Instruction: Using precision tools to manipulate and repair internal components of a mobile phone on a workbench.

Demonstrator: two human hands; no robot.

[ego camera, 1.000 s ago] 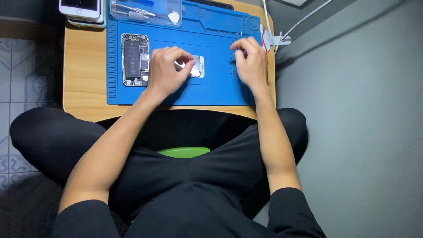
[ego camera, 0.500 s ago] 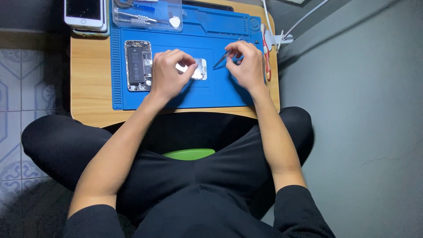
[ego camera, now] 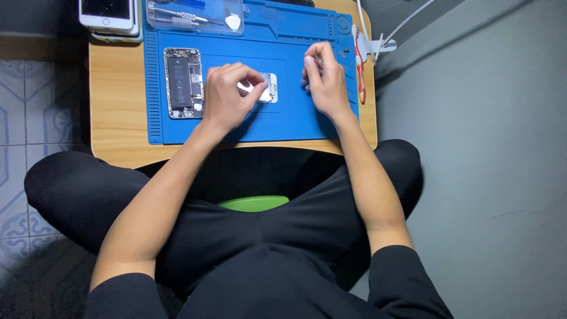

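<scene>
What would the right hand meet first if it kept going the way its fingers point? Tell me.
The right hand points up the blue mat. That way looks free to the mat's ridged far edge, probably; the clear tray lies off leftward.

— What sort of place is this?
— A home phone-repair corner: a small wooden worktop (ego camera: 118, 124) set low over crossed legs, beside a tiled floor (ego camera: 35, 106) and a grey wall (ego camera: 484, 147).
— What shows the repair work?
— A blue repair mat (ego camera: 283, 118), an opened phone (ego camera: 182, 82) and a clear tool tray (ego camera: 195, 15).

Left hand (ego camera: 227, 91) curled, pinching; right hand (ego camera: 323, 80) fingers bunched.
</scene>
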